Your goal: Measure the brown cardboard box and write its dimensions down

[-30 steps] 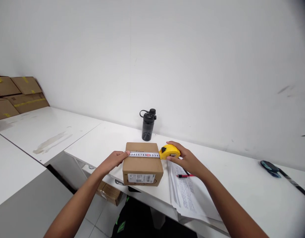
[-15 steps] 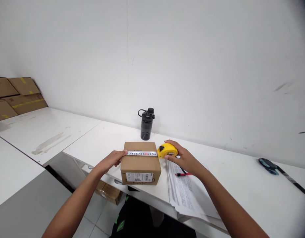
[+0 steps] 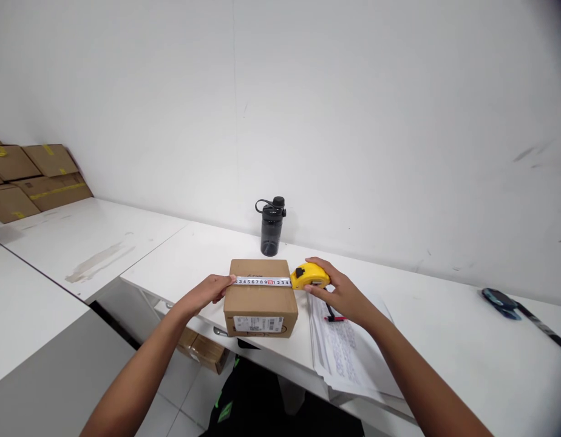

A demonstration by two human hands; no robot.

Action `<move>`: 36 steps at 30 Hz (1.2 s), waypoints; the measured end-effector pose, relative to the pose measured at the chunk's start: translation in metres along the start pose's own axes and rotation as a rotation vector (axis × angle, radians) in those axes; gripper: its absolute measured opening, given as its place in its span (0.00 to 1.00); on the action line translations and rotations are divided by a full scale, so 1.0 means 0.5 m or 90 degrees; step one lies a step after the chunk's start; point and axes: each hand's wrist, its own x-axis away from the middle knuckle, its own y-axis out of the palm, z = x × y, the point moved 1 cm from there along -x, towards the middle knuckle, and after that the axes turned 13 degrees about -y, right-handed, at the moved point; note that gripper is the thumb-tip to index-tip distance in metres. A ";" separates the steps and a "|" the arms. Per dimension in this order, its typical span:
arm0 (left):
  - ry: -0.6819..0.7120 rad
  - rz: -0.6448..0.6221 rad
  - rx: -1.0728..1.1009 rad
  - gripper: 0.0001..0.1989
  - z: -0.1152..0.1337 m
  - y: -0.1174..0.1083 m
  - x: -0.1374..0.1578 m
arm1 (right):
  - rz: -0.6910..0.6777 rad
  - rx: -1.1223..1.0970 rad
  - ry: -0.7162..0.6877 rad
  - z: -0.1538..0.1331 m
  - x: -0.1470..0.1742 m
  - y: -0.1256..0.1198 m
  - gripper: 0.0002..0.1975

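A small brown cardboard box (image 3: 261,300) with a white label on its front face stands at the front of the white table. The yellow tape measure (image 3: 310,276) is at the box's right edge, gripped by my right hand (image 3: 337,289). Its white blade (image 3: 262,281) lies straight across the box's top, numbers facing up. At the left edge of the box, my left hand (image 3: 213,290) is closed, thumb and fingers pinching the blade's end. The very tip of the blade is hidden under that thumb.
A dark water bottle (image 3: 272,227) stands behind the box by the wall. Handwritten papers (image 3: 348,358) with a red-and-black pen (image 3: 336,318) lie to the right. Farther right is a blue-black object with a strap (image 3: 501,301). Cardboard boxes (image 3: 57,188) are stacked at far left.
The view has shifted slightly. Both hands keep the tape measure stretched over the box, with no clear movement against it.
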 end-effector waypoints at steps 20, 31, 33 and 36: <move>0.109 -0.084 -0.161 0.25 -0.003 0.330 0.136 | 0.265 -0.026 -0.187 -0.067 0.352 0.189 0.40; 0.050 -0.298 -0.202 0.25 0.018 0.313 0.125 | 0.381 -0.346 -0.012 -0.081 0.390 0.248 0.32; 0.064 -0.324 -0.188 0.25 0.021 0.312 0.121 | 0.373 -0.422 0.059 -0.098 0.384 0.243 0.30; 0.078 -0.277 -0.183 0.23 0.023 0.316 0.114 | 0.383 -0.448 0.116 -0.110 0.378 0.226 0.27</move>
